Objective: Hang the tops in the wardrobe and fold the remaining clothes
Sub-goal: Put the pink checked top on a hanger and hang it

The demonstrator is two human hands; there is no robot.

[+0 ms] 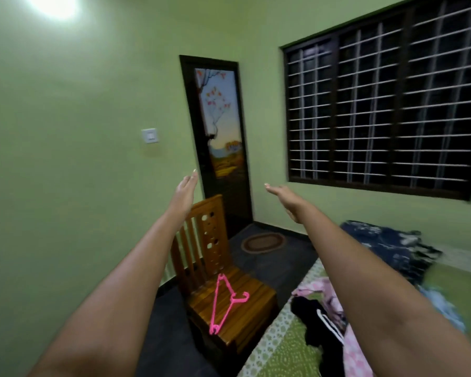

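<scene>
Both arms reach forward: left hand [184, 193] and right hand [283, 195] flat-fingered, grasping nothing. Pink plastic hanger [225, 303] lies on wooden slatted chair [253, 297] well below; black garment [320, 325] on green patterned bed [283, 346].

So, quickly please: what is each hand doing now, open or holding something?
Left hand: open, fingers straight, holding nothing.
Right hand: open, fingers straight, holding nothing.
</scene>
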